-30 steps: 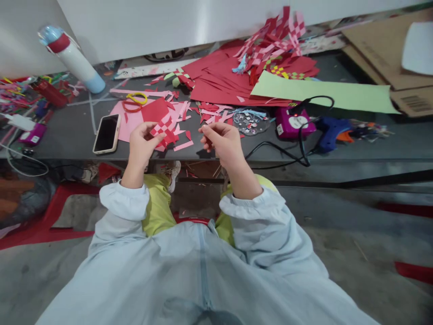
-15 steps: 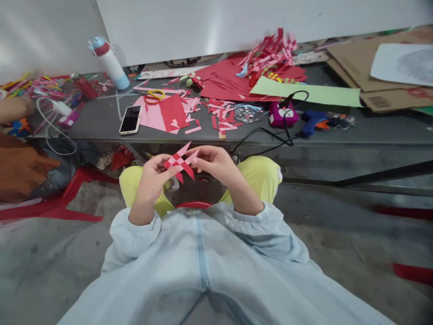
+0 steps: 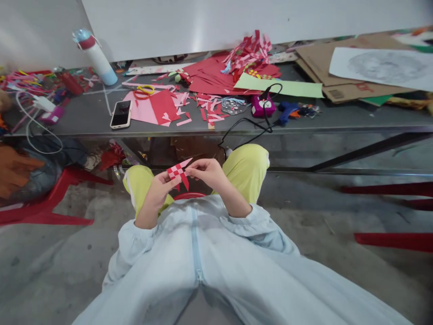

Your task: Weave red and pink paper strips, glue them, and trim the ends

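Observation:
Over my lap, my left hand [image 3: 159, 188] pinches a small woven paper piece [image 3: 176, 170] between thumb and fingers. The piece has a red and pink checkered middle; a pink pointed end sticks out at the upper right and red ends hang below. My right hand [image 3: 209, 174] is closed in a pinch at the piece's right side, its fingertips covering an end strip there. Both hands are below the front edge of the dark table [image 3: 287, 132], between my knees in yellow trousers [image 3: 248, 164].
Red and pink paper [image 3: 158, 106], yellow-handled scissors [image 3: 145, 91], a phone [image 3: 121, 113], paper scraps [image 3: 209, 106], a bottle [image 3: 96, 58], a purple box [image 3: 263, 106] with a black cable, green paper [image 3: 280, 85] and cardboard [image 3: 314, 63] lie along the table. A person in orange [image 3: 15, 171] sits left.
My view has turned right. The right fingers have closed over the piece's right pink end, which was showing before. The left hand keeps its hold.

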Tool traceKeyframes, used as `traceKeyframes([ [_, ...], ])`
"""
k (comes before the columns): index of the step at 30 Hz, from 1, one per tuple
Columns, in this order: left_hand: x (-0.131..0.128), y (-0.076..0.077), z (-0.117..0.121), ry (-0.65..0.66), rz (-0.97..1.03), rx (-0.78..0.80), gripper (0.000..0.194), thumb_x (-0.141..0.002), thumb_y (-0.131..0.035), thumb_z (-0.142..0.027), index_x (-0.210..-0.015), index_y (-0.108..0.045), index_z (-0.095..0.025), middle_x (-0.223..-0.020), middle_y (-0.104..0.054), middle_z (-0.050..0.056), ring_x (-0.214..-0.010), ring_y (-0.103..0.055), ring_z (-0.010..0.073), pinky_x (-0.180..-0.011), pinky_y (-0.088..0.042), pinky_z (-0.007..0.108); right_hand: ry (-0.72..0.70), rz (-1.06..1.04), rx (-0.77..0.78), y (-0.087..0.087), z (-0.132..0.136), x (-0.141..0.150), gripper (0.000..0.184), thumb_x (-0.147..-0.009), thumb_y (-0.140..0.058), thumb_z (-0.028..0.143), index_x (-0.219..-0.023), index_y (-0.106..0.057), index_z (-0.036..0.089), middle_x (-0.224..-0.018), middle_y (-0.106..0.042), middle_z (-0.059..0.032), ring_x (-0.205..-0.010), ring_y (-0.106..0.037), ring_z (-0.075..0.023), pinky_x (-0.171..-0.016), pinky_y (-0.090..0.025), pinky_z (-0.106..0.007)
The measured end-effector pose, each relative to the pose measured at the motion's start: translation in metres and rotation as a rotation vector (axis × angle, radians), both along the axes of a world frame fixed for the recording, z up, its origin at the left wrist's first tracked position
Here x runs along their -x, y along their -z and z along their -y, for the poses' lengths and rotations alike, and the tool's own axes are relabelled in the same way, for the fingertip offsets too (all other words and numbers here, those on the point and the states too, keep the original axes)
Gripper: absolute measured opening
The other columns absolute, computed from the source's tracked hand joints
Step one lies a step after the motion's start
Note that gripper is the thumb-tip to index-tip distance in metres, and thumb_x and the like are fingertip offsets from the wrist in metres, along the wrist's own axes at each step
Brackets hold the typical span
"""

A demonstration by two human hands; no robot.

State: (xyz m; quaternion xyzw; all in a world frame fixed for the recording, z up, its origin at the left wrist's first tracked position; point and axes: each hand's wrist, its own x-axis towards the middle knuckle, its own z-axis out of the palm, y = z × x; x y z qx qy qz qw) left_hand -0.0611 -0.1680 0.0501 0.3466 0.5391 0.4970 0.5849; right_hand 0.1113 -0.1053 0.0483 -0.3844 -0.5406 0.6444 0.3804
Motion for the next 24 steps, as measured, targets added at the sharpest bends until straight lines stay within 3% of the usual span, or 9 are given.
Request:
traceKeyframes([
  [6,-0.009,0.009,0.002,-0.023,-0.053,-0.004,0.03,-0.052,-0.09,-0.038,-0.07,-0.076,-0.018,-0.066,-0.072,0.001,-0.058,-0.059,0.0115,-0.063,-0.05,0.026,0.044,0.01,0.029,0.0,0.021,0.0,0.021,-0.063,-0.079,0.035,-0.07,-0.075,0.015,-0.057,-0.066,-0.0019,-0.053,-0.058,-0.0102,-0.051,-0.047,-0.022],
  [12,-0.007,0.0,0.004,0.067,-0.231,-0.044,0.029,-0.058,-0.087,-0.04,-0.077,-0.078,-0.02,-0.073,-0.075,0.002,-0.06,-0.061,0.0136,-0.062,-0.051,0.027,0.106,0.099,0.016,-0.005,0.035,-0.007,0.019,-0.068,-0.076,0.034,-0.07,-0.075,0.015,-0.059,-0.067,-0.0019,-0.051,-0.055,-0.0089,-0.045,-0.042,-0.02],
  [15,-0.01,-0.006,0.008,0.079,-0.323,-0.068,0.03,-0.06,-0.085,-0.041,-0.08,-0.078,-0.02,-0.072,-0.074,0.002,-0.059,-0.06,0.0139,-0.06,-0.05,0.028,0.113,0.076,0.023,-0.007,0.039,-0.011,0.021,-0.066,-0.077,0.036,-0.069,-0.074,0.015,-0.058,-0.067,-0.0021,-0.053,-0.058,-0.0102,-0.048,-0.045,-0.021],
  [20,-0.018,-0.012,0.018,0.076,-0.312,-0.095,0.029,-0.055,-0.088,-0.036,-0.076,-0.076,-0.02,-0.07,-0.072,0.001,-0.058,-0.058,0.0136,-0.057,-0.048,0.027,0.131,0.027,0.007,-0.004,0.045,-0.018,0.024,-0.062,-0.079,0.038,-0.066,-0.073,0.015,-0.057,-0.067,-0.0025,-0.054,-0.058,-0.0111,-0.051,-0.047,-0.024],
  [24,-0.015,-0.007,0.023,0.083,-0.302,-0.11,0.029,-0.059,-0.085,-0.038,-0.078,-0.075,-0.019,-0.068,-0.07,0.0,-0.057,-0.055,0.0121,-0.056,-0.044,0.026,0.17,0.024,-0.041,0.0,0.045,-0.028,0.024,-0.065,-0.077,0.038,-0.066,-0.072,0.015,-0.057,-0.065,-0.002,-0.052,-0.057,-0.0104,-0.051,-0.046,-0.024],
])
